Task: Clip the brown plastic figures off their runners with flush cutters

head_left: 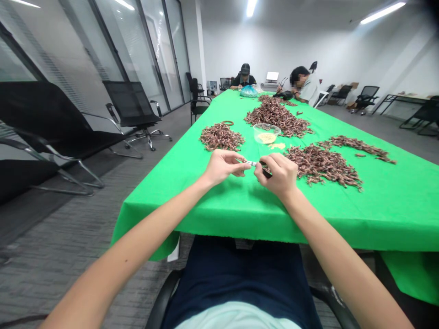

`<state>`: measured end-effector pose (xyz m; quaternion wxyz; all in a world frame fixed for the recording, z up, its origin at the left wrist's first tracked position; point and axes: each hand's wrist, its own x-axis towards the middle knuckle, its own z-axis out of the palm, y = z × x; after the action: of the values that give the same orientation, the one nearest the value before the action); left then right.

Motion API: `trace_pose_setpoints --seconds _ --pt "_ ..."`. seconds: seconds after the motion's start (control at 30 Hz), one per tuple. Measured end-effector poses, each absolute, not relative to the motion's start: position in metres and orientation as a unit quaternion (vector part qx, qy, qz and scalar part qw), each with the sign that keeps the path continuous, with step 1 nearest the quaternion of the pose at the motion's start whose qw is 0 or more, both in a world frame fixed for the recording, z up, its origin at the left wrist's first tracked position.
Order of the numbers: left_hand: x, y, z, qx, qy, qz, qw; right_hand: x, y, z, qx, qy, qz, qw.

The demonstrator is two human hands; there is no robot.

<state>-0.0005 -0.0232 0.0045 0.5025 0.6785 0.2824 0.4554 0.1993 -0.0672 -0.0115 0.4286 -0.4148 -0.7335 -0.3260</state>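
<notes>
Over the near part of the table, my right hand (279, 172) is closed round a small tool (253, 163) with a dark handle and a silvery front end that points left. My left hand (226, 167) pinches at the tip of that tool; a small brownish piece seems to be between its fingertips, too small to make out. Just beyond my left hand lies a small pile of brown, knobbly pieces (221, 137). A larger pile of the same pieces (322, 165) spreads to the right of my right hand. Behind both hands stands a clear plastic bowl (266, 133) with pale bits inside.
Pale crumbs (277, 146) lie beside the bowl on the green tablecloth (206, 205). A brown ring (227, 123) and another big brown pile (274, 116) are farther back. Two people sit at the far end near a bluish bag (248, 91). Black chairs (132, 103) stand at left.
</notes>
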Motion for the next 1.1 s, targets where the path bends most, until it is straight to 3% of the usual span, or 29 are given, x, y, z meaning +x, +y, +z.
trace_pose_setpoints --seconds 1.1 --pt "0.0001 -0.0209 0.0034 0.685 0.246 0.458 0.511 0.1969 -0.0670 -0.0107 -0.438 -0.714 -0.295 0.461"
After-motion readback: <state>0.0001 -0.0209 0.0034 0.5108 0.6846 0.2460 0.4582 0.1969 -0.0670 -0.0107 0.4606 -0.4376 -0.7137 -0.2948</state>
